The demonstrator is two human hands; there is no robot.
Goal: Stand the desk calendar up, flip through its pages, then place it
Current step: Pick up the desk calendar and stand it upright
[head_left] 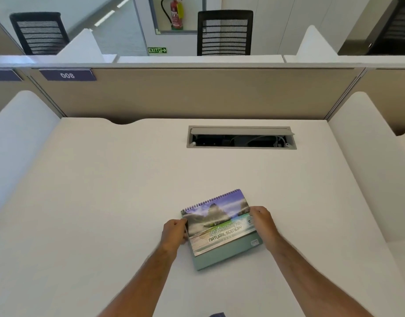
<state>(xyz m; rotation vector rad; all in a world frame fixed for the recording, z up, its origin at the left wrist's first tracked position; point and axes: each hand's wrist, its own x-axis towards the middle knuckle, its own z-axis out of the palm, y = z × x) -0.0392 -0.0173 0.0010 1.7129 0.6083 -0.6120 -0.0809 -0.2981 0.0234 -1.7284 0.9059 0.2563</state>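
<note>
White desk (105,202): both hands, left (174,232) and right (262,219), grip the desk calendar (219,227) by its sides.

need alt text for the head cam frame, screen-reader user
Two bare hands grip a spiral-bound desk calendar on a white desk, left hand at its left edge, right hand at its right edge. Behind it, an open cable tray and a beige partition.

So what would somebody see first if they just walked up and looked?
Probably the colourful desk calendar with its mountain picture, near the front of the white desk, gripped at its sides by the left hand and right hand. Next, the open cable hatch further back, and the red fire extinguisher on the far wall.
</note>
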